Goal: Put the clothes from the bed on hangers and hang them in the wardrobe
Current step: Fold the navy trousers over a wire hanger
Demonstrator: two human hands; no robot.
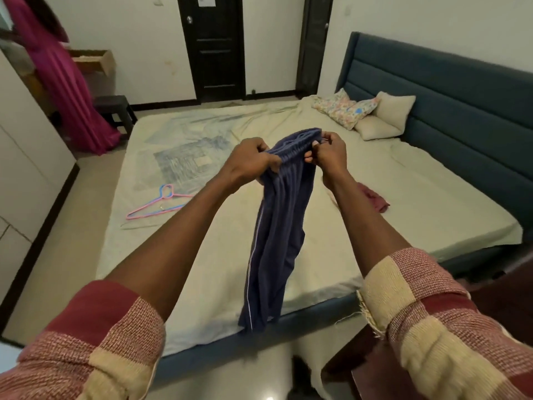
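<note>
Cream-sheeted and wide, the bed with the blue padded headboard (375, 180) fills most of what we see, and we stand at its foot. Over it we hold up a pair of navy trousers with a pale side stripe (277, 232), the legs hanging down toward the bed's near edge. Our left hand (251, 163) is closed on one side of the gathered waistband and our right hand (327, 153) pinches the other side, so both hold the trousers and nothing else. The pink and blue wire hangers (160, 203) lie together on the sheet to our left, well apart from the trousers. A small maroon cloth (373, 197) lies on the bed to the right, partly behind our right forearm.

We judge the main risk to be the reach for a hanger: one hand must let go, and the bunched waistband could slip so the trousers drop in a heap. The hangers look hooked into one another, so lifting one may drag the other. Threaded unevenly, the trousers could slide off the bar.
</note>
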